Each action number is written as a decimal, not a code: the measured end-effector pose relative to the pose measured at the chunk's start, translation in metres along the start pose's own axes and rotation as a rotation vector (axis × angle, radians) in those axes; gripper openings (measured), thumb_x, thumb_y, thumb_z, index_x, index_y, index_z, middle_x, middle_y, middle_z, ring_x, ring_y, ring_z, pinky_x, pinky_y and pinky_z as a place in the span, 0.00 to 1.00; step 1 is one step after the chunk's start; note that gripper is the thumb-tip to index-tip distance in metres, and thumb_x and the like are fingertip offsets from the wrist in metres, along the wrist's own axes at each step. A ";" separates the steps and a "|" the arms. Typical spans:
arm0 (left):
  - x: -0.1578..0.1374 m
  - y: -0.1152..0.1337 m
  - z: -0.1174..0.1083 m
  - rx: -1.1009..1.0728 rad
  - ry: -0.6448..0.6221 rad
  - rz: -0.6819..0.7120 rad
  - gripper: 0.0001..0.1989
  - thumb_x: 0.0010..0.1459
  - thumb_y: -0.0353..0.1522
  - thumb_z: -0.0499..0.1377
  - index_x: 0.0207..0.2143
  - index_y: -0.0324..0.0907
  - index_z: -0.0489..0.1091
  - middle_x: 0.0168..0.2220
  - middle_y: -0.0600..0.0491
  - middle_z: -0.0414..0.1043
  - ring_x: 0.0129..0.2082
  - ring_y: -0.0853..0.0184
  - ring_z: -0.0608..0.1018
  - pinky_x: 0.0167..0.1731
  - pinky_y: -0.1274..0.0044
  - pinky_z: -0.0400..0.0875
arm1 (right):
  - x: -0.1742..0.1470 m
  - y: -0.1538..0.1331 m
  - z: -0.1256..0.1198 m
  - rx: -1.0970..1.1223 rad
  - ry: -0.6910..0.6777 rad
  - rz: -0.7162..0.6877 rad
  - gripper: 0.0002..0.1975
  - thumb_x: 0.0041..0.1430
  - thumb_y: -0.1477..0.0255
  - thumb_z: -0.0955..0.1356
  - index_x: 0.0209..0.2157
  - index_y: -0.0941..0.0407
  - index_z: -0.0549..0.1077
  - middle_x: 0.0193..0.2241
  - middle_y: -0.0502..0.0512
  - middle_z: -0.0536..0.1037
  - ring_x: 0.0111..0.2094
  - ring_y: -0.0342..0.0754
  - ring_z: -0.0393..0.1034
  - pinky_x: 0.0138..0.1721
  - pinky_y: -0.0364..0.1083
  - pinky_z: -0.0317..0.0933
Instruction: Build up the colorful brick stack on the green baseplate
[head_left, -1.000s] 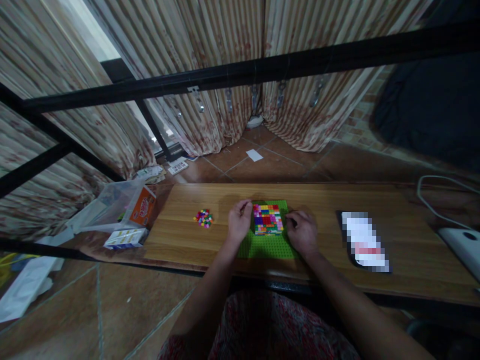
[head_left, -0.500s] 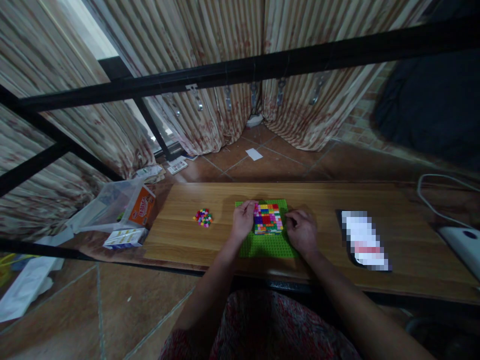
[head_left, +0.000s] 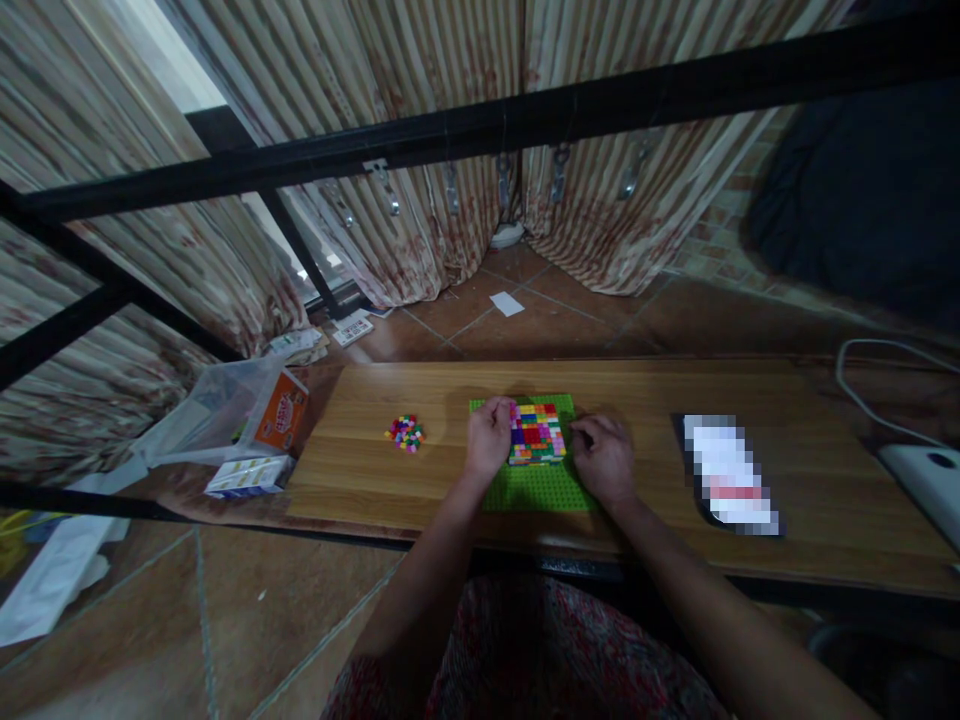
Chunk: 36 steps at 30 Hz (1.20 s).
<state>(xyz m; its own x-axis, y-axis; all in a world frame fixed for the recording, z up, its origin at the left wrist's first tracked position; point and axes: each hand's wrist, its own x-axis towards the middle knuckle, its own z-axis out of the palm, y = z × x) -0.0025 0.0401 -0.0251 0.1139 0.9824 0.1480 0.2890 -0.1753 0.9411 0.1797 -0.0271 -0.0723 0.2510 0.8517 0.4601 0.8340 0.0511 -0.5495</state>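
A low block of multicoloured toy building bricks [head_left: 538, 436] sits on a green studded baseplate [head_left: 536, 490]. At the block's left edge, my left hand [head_left: 490, 437] is closed, its fingertips by the pink bricks in the upper left corner. Whether a loose brick is between those fingers is hidden. My right hand [head_left: 603, 459] rests at the right side of the baseplate, a little apart from the block. Its fingers curl in towards the thumb, and anything in the pinch is too small to make out. Farther left lies a small pile of loose bricks [head_left: 406, 433].
The wooden tabletop [head_left: 360, 480] carries a pixelated flat item [head_left: 731, 475] on the right. A white device [head_left: 926, 500] with a cable stands at the far right. Off the left end are a clear plastic bin [head_left: 217, 410] and a small carton [head_left: 250, 477]. A black rail [head_left: 465, 130] crosses behind.
The view has tipped very slightly. My left hand's fingers have shifted a little at the block's left edge; my right hand stays almost still.
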 end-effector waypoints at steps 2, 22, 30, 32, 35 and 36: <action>-0.001 0.001 0.001 0.004 0.010 -0.005 0.15 0.62 0.35 0.49 0.31 0.40 0.73 0.28 0.54 0.74 0.29 0.69 0.73 0.33 0.79 0.65 | 0.000 0.000 0.000 0.001 -0.007 0.004 0.10 0.55 0.75 0.63 0.33 0.55 0.76 0.34 0.56 0.76 0.38 0.52 0.66 0.45 0.51 0.59; 0.007 -0.006 0.001 -0.313 0.007 -0.172 0.21 0.60 0.45 0.52 0.33 0.39 0.76 0.32 0.50 0.77 0.33 0.68 0.76 0.38 0.76 0.69 | 0.000 0.002 0.002 0.020 0.001 -0.007 0.10 0.54 0.75 0.63 0.32 0.55 0.76 0.33 0.56 0.75 0.39 0.52 0.66 0.45 0.51 0.59; 0.006 -0.005 0.010 -0.236 -0.045 -0.172 0.14 0.56 0.39 0.54 0.29 0.40 0.76 0.26 0.55 0.74 0.26 0.71 0.72 0.29 0.80 0.66 | -0.001 0.004 0.002 0.015 -0.009 -0.006 0.10 0.54 0.74 0.62 0.32 0.55 0.76 0.33 0.57 0.76 0.38 0.52 0.67 0.45 0.52 0.59; 0.007 -0.006 0.012 -0.220 -0.028 -0.189 0.14 0.56 0.37 0.53 0.29 0.40 0.76 0.25 0.56 0.73 0.25 0.72 0.71 0.27 0.81 0.65 | -0.001 0.006 0.003 0.012 -0.002 -0.016 0.10 0.54 0.73 0.62 0.32 0.55 0.76 0.33 0.56 0.76 0.38 0.52 0.67 0.45 0.52 0.59; 0.008 -0.008 0.015 -0.188 -0.016 -0.195 0.14 0.56 0.36 0.53 0.28 0.39 0.76 0.22 0.56 0.71 0.24 0.73 0.69 0.25 0.81 0.63 | -0.003 0.011 0.004 -0.007 0.010 -0.041 0.10 0.55 0.71 0.62 0.32 0.55 0.76 0.32 0.56 0.76 0.37 0.52 0.67 0.43 0.52 0.60; 0.008 -0.010 0.015 -0.181 -0.021 -0.189 0.14 0.56 0.35 0.53 0.29 0.39 0.76 0.22 0.57 0.71 0.24 0.73 0.69 0.25 0.82 0.62 | -0.003 0.013 0.005 -0.014 0.010 -0.050 0.10 0.55 0.71 0.62 0.32 0.55 0.76 0.32 0.56 0.76 0.37 0.52 0.67 0.43 0.52 0.60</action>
<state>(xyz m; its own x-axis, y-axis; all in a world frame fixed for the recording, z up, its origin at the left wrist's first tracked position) 0.0103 0.0487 -0.0377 0.0938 0.9948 -0.0404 0.1321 0.0277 0.9908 0.1876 -0.0262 -0.0840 0.2133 0.8430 0.4938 0.8524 0.0864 -0.5157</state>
